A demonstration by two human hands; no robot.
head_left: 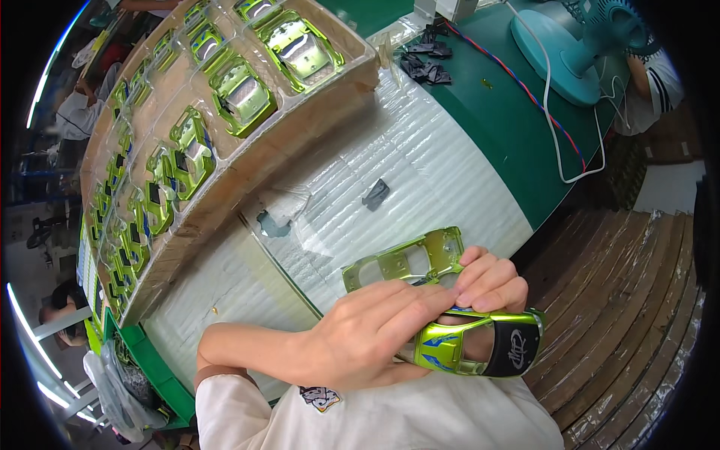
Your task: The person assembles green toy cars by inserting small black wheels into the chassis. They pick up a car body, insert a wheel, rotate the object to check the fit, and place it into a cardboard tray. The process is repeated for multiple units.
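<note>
A shiny lime-green toy car body shell with blue markings and a black rear section is held close to my chest. My left hand is closed round its front end, fingers stretched over the near side. At the shell's far edge, the bent fingers of my right hand press against it near the windows; what lies under these fingertips is hidden. A second green car shell lies hollow side up on the white foam sheet, just beyond my hands and partly covered by them.
A large brown tray with clear dividers holds several green shells at the left. A small dark piece lies on the foam. Black parts, cables and a teal fan occupy the green table. Another person's sleeve shows at far right.
</note>
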